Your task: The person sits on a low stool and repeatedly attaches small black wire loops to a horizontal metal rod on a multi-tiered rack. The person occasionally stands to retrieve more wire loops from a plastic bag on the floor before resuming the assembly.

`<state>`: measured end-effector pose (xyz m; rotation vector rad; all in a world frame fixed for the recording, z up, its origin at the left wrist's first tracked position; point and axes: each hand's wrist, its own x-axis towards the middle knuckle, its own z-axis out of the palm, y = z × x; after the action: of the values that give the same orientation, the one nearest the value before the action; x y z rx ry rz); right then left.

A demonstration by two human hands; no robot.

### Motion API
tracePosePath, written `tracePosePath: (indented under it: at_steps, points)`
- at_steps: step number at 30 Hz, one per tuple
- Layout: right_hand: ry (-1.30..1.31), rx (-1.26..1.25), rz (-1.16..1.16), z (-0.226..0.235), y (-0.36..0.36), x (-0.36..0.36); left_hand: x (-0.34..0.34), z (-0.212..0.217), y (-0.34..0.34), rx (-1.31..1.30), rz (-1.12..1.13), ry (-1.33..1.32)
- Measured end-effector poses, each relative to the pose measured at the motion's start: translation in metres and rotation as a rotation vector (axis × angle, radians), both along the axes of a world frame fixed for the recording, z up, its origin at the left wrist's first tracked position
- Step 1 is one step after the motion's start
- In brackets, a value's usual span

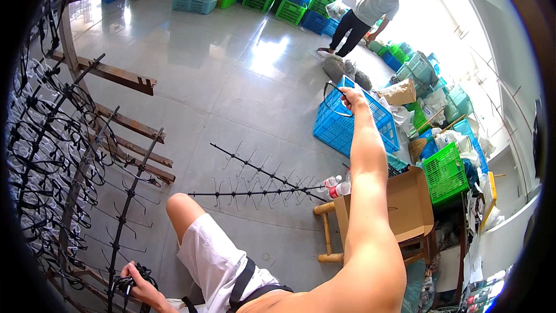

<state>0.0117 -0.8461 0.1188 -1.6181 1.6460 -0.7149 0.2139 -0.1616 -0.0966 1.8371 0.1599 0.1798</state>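
Note:
My right hand (352,99) is stretched far forward over a blue plastic crate (336,120). Its fingers are closed on a thin black loop (326,97), which hangs in front of the crate's near side. Low at the left, my left hand (138,285) grips a bunch of thin black loops (124,284). Beside that hand stands a black rod with wire hooks (123,220), leaning on the rack. Many more black loops (40,156) hang on the rack at the far left; their exact kind is hard to make out.
Rusty metal rack arms (124,75) jut out at left. Two hooked rods (243,193) lie across the floor ahead. At right are a cardboard box (405,208) on a bamboo stool (324,232), bottles (339,188) and a green crate (446,174). Another person (370,8) stands farther off.

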Motion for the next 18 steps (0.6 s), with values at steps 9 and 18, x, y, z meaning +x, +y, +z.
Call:
tracePosePath:
  at_steps: [9, 18]
  points:
    - [0.033, 0.05, 0.02, -0.003, -0.022, -0.002, 0.006, -0.002, 0.007, 0.134, 0.026, -0.055]
    - [-0.053, 0.173, 0.14, -0.009, 0.004, 0.045, 0.007, 0.01, 0.007, 0.184, -0.018, -0.023]
